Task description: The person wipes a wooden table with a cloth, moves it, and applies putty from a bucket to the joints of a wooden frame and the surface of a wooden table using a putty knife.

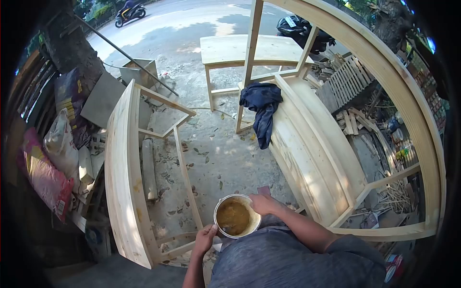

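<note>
A small round bucket (236, 216) sits near the bottom centre of the view, just above the person's lap, filled with a brownish-yellow paste; the left hand (205, 238) curls its grip around the near left rim, fingers pressed on the edge; the right hand (263, 204) clasps the far right rim, its grip closed over the lip, the forearm running down to the right. To the left of the bucket stands a curved pale wooden frame (126, 177) on its edge on the concrete floor (218, 144), which is strewn with leaves and dust; to the right lies a larger arched wooden frame (317, 153), with a dark blue cloth (262, 105) draped over its far end; farther off stands a plain wooden bench (245, 50); a motorbike (128, 13) is on the road at far left; sacks (53, 163) lean at the left edge.
</note>
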Available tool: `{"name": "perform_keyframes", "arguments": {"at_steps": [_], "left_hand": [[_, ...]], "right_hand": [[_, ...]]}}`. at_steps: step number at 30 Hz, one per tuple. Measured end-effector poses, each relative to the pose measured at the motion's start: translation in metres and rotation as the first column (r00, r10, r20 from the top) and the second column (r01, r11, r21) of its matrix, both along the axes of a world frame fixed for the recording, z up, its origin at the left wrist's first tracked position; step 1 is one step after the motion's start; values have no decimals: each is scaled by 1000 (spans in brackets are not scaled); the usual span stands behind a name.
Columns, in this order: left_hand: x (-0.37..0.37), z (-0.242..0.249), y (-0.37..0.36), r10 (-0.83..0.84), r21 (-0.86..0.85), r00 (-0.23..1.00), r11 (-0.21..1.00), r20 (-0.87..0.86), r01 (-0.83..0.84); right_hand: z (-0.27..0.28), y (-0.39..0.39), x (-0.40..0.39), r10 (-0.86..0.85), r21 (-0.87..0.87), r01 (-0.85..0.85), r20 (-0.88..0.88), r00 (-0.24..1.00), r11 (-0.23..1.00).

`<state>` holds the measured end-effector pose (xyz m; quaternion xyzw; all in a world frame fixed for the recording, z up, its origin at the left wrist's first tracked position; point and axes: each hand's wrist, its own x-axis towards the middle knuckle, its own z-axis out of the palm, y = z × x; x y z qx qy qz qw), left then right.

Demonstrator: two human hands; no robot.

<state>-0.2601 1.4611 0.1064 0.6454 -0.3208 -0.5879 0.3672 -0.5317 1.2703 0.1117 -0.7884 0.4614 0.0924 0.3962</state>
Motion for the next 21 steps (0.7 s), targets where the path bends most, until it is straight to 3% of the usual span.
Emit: {"name": "perform_keyframes", "arguments": {"at_steps": [1, 2, 3, 4, 6, 7, 8, 9, 11, 15, 17, 21], "left_hand": [[12, 9, -10, -56, -55, 998, 997, 11, 57], [35, 15, -23, -58, -138, 925, 983, 375, 118], [66, 24, -33, -5, -194, 730, 963, 683, 188], [99, 38, -43, 144, -257, 407, 937, 902, 238], [166, 62, -69, 188, -190, 56, 981, 981, 37], [206, 47, -78, 205, -210, -65, 973, 977, -100], [237, 42, -90, 201, -203, -34, 958, 979, -202], [275, 21, -100, 163, -141, 73, 959, 984, -245], [329, -24, -113, 97, -1, 292, 950, 951, -313], [306, -37, -132, 190, -86, 187, 886, 964, -456], [324, -67, -117, 217, -130, 146, 883, 965, -452], [275, -57, -137, 186, -89, 155, 868, 970, -488]], "right_hand": [[10, -3, -14, -38, -1, 38, 18, 999, 999], [11, -6, -34, -126, -65, 128, 36, 991, 990], [11, -8, -57, -204, -120, 209, 57, 977, 970], [32, -15, -79, -278, -144, 282, 49, 959, 948], [84, -32, -116, -500, -133, 501, 41, 865, 855], [102, -42, -133, -639, -91, 639, 29, 768, 764], [113, -52, -152, -717, 3, 722, 122, 686, 692], [116, -65, -170, -785, 108, 783, 199, 587, 613], [105, -95, -197, -850, 117, 858, 256, 461, 501], [78, -169, -238, -897, 83, 939, 335, 289, 334], [60, -216, -264, -907, 159, 929, 319, 273, 335], [33, -292, -310, -924, 296, 877, 183, 337, 378]]}}
